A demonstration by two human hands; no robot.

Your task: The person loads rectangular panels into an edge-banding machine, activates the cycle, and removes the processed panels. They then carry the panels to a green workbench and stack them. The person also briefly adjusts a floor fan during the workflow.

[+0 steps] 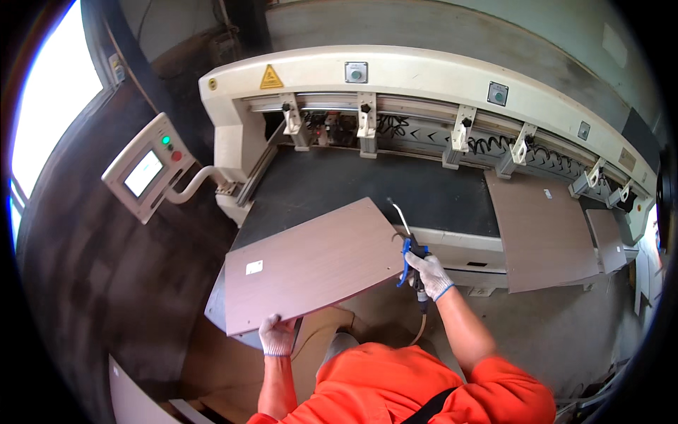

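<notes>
A flat brown wood-grain panel (318,265) with a small white label lies tilted over the front left of the machine's dark bed. Gloved in white, my left hand (277,335) grips its near edge, the fingers hidden underneath. In my right hand (428,274), also gloved, is an air blow gun (418,249) with a blue trigger and a bent metal nozzle. The nozzle points up and away, just past the panel's right corner. A hose (419,329) runs down from the gun's handle.
A long cream machine (438,67) with several clamps spans the back above its black bed (318,177). At the left, a control panel (145,169) sits on a bent arm. Two more brown panels, one large (544,233) and one narrow (606,237), rest at the right.
</notes>
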